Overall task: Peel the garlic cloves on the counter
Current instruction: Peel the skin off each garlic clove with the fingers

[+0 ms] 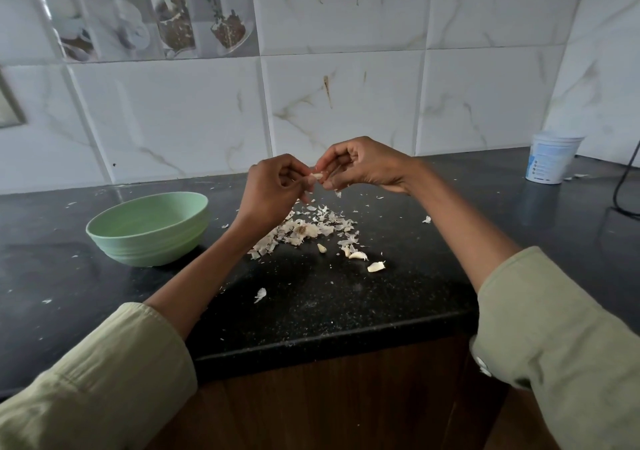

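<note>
Both hands raised above the black tabletop (pixel 311 311), meeting mid-frame. Left hand (pixel 273 193) and right hand (pixel 363 167) each have fingers curled in, pinching one garlic clove (pixel 318 175) between them from either side. The clove is mostly hidden by the fingertips (only a small pale bit shows), so can't tell how much skin is on it.

Below the hands: pile of papery skins (pixel 304 230) on the tabletop, with what looks like a garlic root base in it. Just in front of the pile, loose cloves (pixel 375 267) lie apart from each other, nearer the front edge. One stray skin flake (pixel 260 294) closer still.

Green bowl (pixel 149 230) sits left of the pile, upright; inside not visible. White tub (pixel 552 159) far right near the wall, black cable (pixel 623 186) beside it.
</note>
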